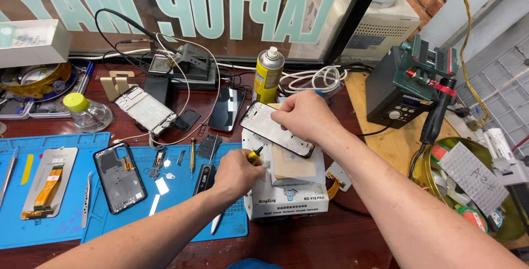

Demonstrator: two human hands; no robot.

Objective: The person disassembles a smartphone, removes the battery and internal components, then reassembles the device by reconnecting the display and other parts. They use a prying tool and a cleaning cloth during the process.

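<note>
My right hand (304, 116) grips a phone display frame (270, 127), a thin black and white panel, and holds it tilted over a small white heating machine (286, 192) with a tan pad on top. My left hand (237, 174) is closed around a small tool with a yellow and black handle (254, 155), its tip at the lower left edge of the panel. A black phone back housing (119, 177) lies on the blue work mat (60, 225) to the left.
Tweezers, a screwdriver (192, 155) and small parts lie on the mat. A second frame (146, 110), a dark phone (226, 109), a yellow spray can (268, 74), a clear bottle (88, 113) and cables sit behind. A black soldering station (394, 90) stands at right.
</note>
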